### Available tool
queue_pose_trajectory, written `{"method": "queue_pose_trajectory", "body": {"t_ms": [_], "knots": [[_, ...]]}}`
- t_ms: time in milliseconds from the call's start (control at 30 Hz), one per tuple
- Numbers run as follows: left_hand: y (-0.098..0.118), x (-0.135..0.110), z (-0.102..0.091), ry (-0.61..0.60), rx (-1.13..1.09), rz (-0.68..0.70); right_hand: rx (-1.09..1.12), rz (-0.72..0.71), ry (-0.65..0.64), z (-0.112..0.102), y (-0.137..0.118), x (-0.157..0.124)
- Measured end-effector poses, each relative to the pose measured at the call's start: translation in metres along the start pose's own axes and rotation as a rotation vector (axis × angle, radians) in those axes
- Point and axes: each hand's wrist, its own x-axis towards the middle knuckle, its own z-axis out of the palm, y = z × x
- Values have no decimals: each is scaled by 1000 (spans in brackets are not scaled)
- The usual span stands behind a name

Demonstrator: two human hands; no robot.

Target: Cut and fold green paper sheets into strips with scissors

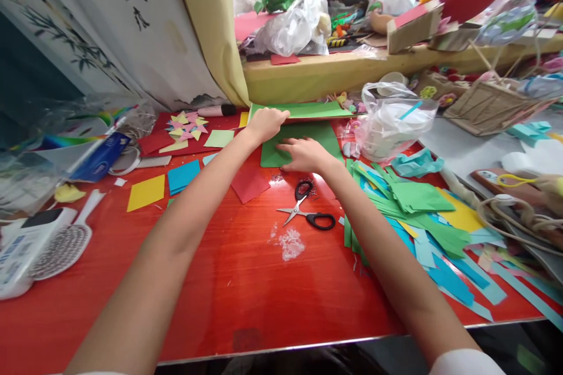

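My left hand [265, 124] is closed on the near edge of a light green paper stack [314, 110], which is tilted up at the back of the table. Below it a darker green sheet [272, 155] lies flat. Over this sheet rests my right hand [308, 156], fingers spread, touching it. Open scissors [297, 210] with black handles lie nearer me, beside some white scraps [291, 244]. A red paper square [250, 183] is left of the green sheet, with yellow [146, 193] and blue [183, 176] squares farther left.
Green paper strips [417, 196] and blue strips [451, 278] are heaped on the right. Behind them stands a plastic bag with a tub [387, 129]. Folded paper stars [187, 126] sit at back left. A hairbrush [65, 246] and a white bottle [30, 258] lie at left.
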Motion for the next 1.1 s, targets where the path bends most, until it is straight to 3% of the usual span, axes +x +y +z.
{"method": "queue_pose_trajectory", "body": {"t_ms": [433,633,800,933,1100], "knots": [[-3,-6,0,-41,16,22,-134,-223,109,16,13,-4],[2,-14,1,-55,7,53,-38,-121,110,29,40,-15],[12,-26,12,-17,-30,34,-20,-55,104,28,44,-14],[22,-33,26,-18,-36,-24,94,47,-16,23,45,-6],[36,-24,41,-85,-72,-73,150,148,-179,21,41,0]]}}
